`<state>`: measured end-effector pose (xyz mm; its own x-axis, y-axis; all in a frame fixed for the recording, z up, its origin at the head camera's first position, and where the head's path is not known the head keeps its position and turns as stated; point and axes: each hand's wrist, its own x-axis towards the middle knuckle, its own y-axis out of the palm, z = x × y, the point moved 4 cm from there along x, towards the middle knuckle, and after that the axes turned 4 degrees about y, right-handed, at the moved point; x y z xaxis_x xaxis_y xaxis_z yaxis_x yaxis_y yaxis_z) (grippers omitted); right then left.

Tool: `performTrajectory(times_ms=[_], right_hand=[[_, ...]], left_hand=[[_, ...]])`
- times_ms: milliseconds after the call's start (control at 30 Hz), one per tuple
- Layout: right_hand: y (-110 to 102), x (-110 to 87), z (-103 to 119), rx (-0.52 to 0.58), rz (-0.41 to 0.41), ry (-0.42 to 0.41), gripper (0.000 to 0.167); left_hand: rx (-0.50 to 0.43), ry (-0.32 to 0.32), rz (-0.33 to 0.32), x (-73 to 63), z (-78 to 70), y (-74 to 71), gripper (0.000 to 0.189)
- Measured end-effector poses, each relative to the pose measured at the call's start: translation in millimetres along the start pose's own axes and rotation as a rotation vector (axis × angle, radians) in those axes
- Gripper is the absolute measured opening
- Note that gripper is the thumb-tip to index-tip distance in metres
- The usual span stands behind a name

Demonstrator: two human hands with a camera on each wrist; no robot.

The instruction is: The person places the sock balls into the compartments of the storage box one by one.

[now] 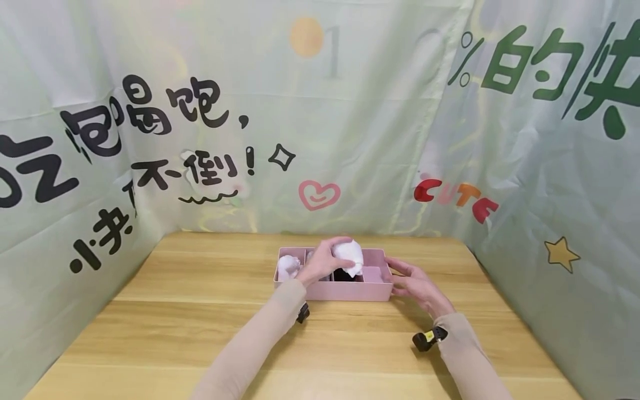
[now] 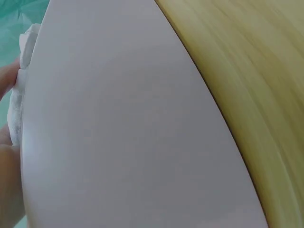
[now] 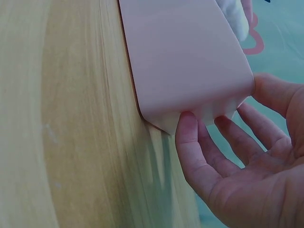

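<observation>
A pink divided storage box (image 1: 345,291) sits on the wooden table, its long front wall toward me. My left hand (image 1: 322,262) grips a bundled white cloth (image 1: 352,256) by its near side, over a compartment with something black (image 1: 344,275) in it. In the left wrist view the box's wall (image 2: 133,114) fills the middle, and the white cloth (image 2: 18,107) shows between fingers at the left edge. My right hand (image 1: 417,283) rests fingertips on the box's right end; in the right wrist view its fingers (image 3: 187,126) are spread and slightly bent against that end wall.
Another white cloth bundle (image 1: 288,268) lies in the leftmost compartment. The rightmost compartment (image 1: 374,274) shows its bare pink floor. Printed fabric (image 1: 370,139) hangs behind the table (image 1: 200,328) and along both its sides.
</observation>
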<state>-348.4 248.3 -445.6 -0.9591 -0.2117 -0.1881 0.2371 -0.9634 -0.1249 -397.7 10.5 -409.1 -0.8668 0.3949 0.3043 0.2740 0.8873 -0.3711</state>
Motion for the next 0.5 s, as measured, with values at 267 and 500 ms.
performTrajectory(times_ms=[267, 500], right_hand=[[-0.7, 1.3, 0.3, -0.008, 0.018, -0.007, 0.065], [1.3, -1.9, 3.3, -0.01, 0.023, -0.005, 0.065]], left_hand=[[0.021, 0.036, 0.003, 6.5, -4.8, 17.2, 0.062], [0.07, 0.04, 0.001, 12.5, -1.9, 29.5, 0.064]])
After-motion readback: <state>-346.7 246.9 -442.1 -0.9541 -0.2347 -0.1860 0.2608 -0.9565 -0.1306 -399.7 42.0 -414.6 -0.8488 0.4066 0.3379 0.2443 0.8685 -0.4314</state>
